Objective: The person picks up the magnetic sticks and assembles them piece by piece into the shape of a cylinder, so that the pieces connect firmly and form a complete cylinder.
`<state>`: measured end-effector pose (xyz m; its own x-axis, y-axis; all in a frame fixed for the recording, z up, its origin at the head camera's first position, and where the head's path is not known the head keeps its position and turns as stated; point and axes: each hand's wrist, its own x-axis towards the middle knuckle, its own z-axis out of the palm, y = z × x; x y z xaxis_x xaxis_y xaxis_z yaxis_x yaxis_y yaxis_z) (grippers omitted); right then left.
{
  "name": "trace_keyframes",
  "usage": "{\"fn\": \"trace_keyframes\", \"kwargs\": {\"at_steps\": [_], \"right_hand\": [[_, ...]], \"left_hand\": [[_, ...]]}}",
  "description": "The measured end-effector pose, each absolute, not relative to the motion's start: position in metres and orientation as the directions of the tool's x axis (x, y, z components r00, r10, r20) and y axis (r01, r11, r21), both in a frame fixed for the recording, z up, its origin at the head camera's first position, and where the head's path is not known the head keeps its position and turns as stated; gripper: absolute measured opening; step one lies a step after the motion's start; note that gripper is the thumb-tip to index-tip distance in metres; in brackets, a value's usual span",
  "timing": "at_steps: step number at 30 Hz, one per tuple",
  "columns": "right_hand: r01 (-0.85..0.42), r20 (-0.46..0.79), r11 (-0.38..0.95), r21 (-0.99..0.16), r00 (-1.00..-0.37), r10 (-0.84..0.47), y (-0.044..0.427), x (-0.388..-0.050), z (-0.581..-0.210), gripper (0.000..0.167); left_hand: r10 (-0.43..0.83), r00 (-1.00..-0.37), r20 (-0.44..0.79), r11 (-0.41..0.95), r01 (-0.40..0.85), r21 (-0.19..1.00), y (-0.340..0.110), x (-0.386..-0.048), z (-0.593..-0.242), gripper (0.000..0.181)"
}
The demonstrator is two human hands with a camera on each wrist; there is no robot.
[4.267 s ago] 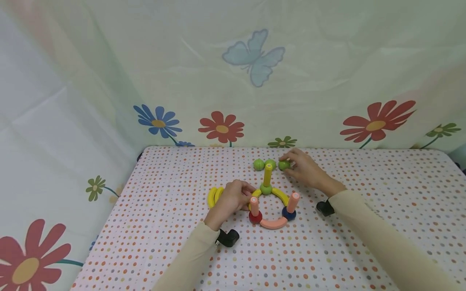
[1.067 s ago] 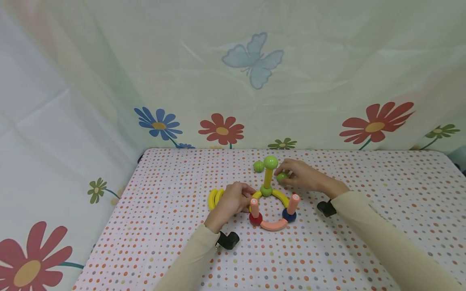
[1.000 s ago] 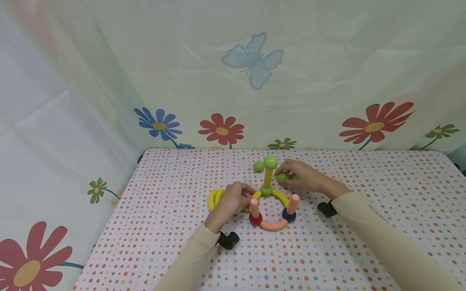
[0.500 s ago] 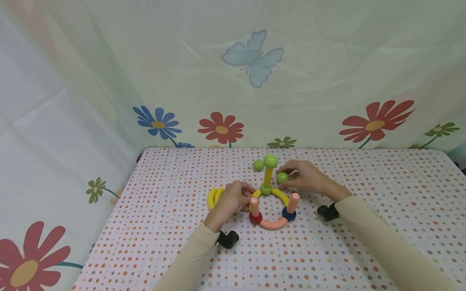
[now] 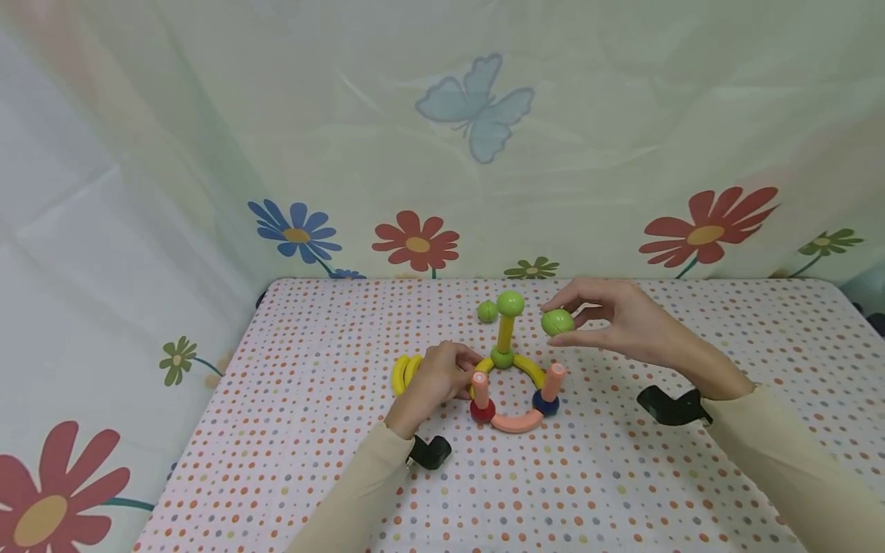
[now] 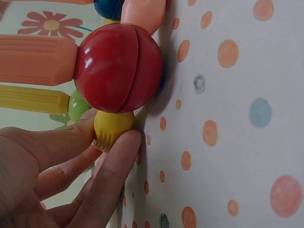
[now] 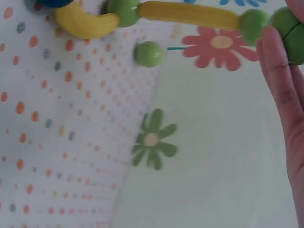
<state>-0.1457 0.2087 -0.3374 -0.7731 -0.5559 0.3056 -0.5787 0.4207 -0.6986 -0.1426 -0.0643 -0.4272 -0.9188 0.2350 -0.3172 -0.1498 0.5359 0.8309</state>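
Note:
In the head view, my left hand (image 5: 435, 376) pinches a yellow curved stick (image 6: 114, 128) beside the red ball (image 6: 118, 69) of a ring of toy building pieces. My right hand (image 5: 629, 319) holds a green ball (image 5: 557, 322) between thumb and fingers, raised right of the ring. At the ring's back, an upright yellow stick (image 5: 506, 334) stands on a green base ball (image 5: 502, 357), topped by another green ball (image 5: 510, 303). Upright salmon sticks (image 5: 555, 382) stand on the red ball and the blue ball (image 5: 545, 402). A salmon curved stick (image 5: 517, 422) joins those two balls.
A loose green ball (image 5: 487, 311) lies behind the ring. Yellow curved sticks (image 5: 408, 373) lie left of my left hand. The dotted tablecloth (image 5: 553, 491) runs back to a flowered curtain (image 5: 346, 138).
A green ball now tops the yellow upright, which was bare in the oldest frame. My right hand has lifted another green ball from beside it, up and rightward. My left hand stays put.

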Motion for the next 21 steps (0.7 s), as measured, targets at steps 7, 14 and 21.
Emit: {"fn": "trace_keyframes", "kwargs": {"at_steps": [7,14,21], "right_hand": [[-0.750,0.365,0.445,-0.490,-0.640,-0.676,0.212,-0.128,-0.315,0.049],[-0.797,0.344,0.460,-0.391,-0.590,-0.730,0.204,-0.117,-0.317,0.046],[-0.747,0.208,0.507,-0.430,-0.629,-0.749,0.201,-0.115,-0.322,0.035]], "left_hand": [[0.220,-0.913,-0.345,0.555,-0.173,0.813,-0.065,-0.143,-0.426,0.020],[0.220,-0.912,-0.347,0.561,-0.173,0.809,-0.064,-0.144,-0.425,0.019],[0.220,-0.916,-0.336,0.558,-0.164,0.814,-0.063,-0.145,-0.426,0.019]]}}
